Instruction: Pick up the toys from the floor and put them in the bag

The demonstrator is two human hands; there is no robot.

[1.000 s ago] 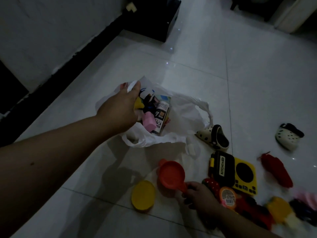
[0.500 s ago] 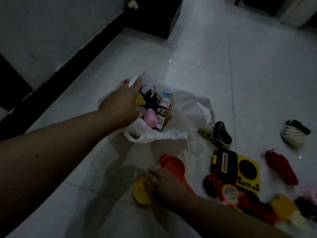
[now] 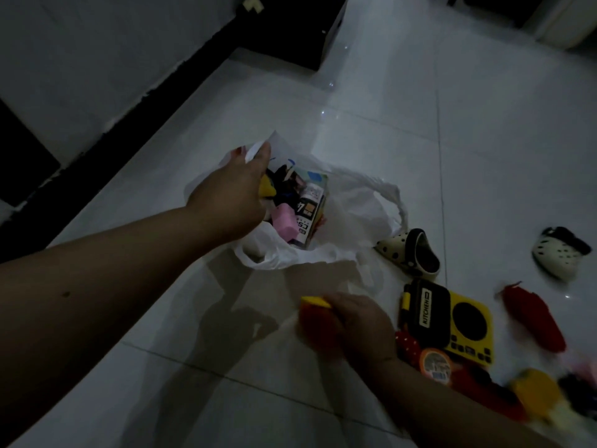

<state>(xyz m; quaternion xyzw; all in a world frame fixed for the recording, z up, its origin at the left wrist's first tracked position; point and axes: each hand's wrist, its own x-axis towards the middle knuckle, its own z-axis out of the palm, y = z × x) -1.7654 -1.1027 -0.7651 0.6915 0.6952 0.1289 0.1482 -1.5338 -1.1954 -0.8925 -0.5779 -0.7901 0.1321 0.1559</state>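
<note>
- The white tile floor point(image 3: 420, 140) fills most of the view, with a grey wall point(image 3: 97, 59) and a black strip along its bottom edge on the left
- A dark box point(image 3: 300, 30) stands on the floor at the top, against the wall
- The white plastic bag point(image 3: 355, 215) lies open on the floor in the middle, with toys already inside it
- The left hand point(image 3: 229, 202) reaches out to the bag, and its grip is pinched on the bag's top edge, holding it up
- The right hand point(image 3: 358, 328) is low over the floor, near the bag's front edge, with its grip curled around a red round toy point(image 3: 318, 328) and a flat yellow piece point(image 3: 315, 301); both are blurry
- A yellow and black toy stove point(image 3: 452, 321) with "KITCHEN" on it lies just right of the right hand
- Two little spotted clogs lie on the floor: one point(image 3: 410, 253) beside the bag, the other point(image 3: 559, 253) well apart to the right
- A long red toy point(image 3: 533, 321) lies right of the stove
- A printed box point(image 3: 310, 215) and a pink block point(image 3: 284, 221) sit side by side in the bag, with a small yellow toy point(image 3: 267, 188) just by the left hand
- A round orange tin point(image 3: 434, 367) and a red spotted strawberry point(image 3: 407, 345) lie close to the right wrist
- More toys sit blurry in the bottom right corner, one of them a yellow lump point(image 3: 533, 396)
</note>
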